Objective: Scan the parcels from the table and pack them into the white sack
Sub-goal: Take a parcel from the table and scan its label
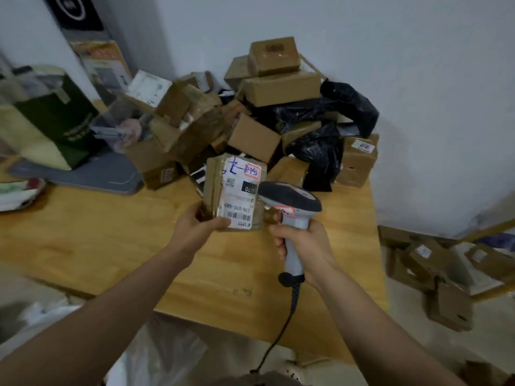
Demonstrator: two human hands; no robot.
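My left hand point(195, 222) holds a small brown parcel point(232, 190) above the wooden table point(97, 232), its white shipping label and barcode facing me. My right hand point(299, 246) grips a grey handheld barcode scanner point(289, 201) by its handle. The scanner head sits just right of the parcel, almost touching it. A pile of parcels point(264, 112), cardboard boxes and black plastic bags, covers the far end of the table. The white sack point(156, 355) lies below the table's near edge, between my arms.
A green and cream bag point(50, 118) and a grey tray point(92, 174) sit at the table's left. More cardboard boxes point(446, 274) lie on the floor to the right. The scanner's black cable point(281, 330) hangs toward me.
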